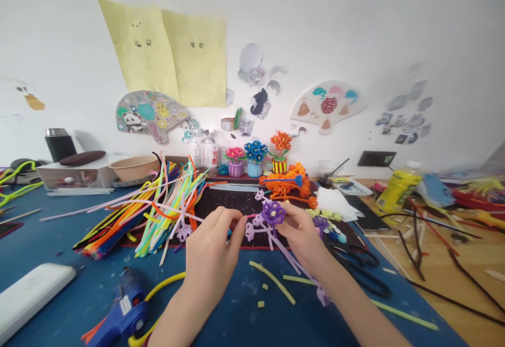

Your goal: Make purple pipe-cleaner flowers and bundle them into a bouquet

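My right hand (303, 236) grips a purple pipe-cleaner flower (273, 213) with a pale centre, held upright over the middle of the mat. Small lilac pipe-cleaner flowers (250, 231) sit beside it, and lilac stems (290, 257) trail down to the right below the hand. My left hand (215, 244) is closed in a pinch just left of the flower. A thin magenta pipe cleaner (251, 215) runs from its fingertips toward the flower. Its far end is hidden behind the petals. Another lilac flower (184, 232) rests left of my left hand.
A blue glue gun (126, 307) lies front left, near a white case (35, 294). Loose pipe cleaners (173, 205) are heaped behind my left hand. Black scissors (361, 271) lie by my right forearm. Cut yellow-green pieces (272, 282) dot the blue mat (221, 320). Small potted flowers (255, 159) stand behind.
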Tool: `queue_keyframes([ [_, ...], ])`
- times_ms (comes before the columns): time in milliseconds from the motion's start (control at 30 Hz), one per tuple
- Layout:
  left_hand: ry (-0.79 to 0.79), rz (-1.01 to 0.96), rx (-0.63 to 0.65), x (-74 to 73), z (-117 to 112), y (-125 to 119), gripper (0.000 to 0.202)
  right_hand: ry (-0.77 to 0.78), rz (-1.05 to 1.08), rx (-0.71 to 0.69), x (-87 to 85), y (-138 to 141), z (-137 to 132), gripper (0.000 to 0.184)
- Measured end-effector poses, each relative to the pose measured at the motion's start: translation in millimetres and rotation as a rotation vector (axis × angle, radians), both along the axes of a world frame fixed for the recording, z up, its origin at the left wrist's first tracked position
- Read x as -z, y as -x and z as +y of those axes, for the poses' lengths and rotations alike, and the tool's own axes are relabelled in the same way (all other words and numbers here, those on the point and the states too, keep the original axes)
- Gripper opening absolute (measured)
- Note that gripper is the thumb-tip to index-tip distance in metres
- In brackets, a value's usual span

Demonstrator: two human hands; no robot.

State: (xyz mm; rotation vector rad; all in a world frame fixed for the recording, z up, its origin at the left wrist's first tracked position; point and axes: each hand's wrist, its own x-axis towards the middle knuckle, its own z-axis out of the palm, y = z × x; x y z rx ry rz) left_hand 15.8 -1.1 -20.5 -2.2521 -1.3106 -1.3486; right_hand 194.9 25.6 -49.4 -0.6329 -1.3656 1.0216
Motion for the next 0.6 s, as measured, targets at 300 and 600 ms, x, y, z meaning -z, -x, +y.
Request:
queue_keyframes([
  [300,-0.057,-0.101,0.196,-8.3,-11,-5,0.009,-0.143,-0.201,0.055,-7.7,0,-3,0.017],
  [600,-0.025,-0.019,0.184,-4.5,-8,-5,0.005,-0.250,-0.349,0.115,-5.8,-1,-2,0.015],
])
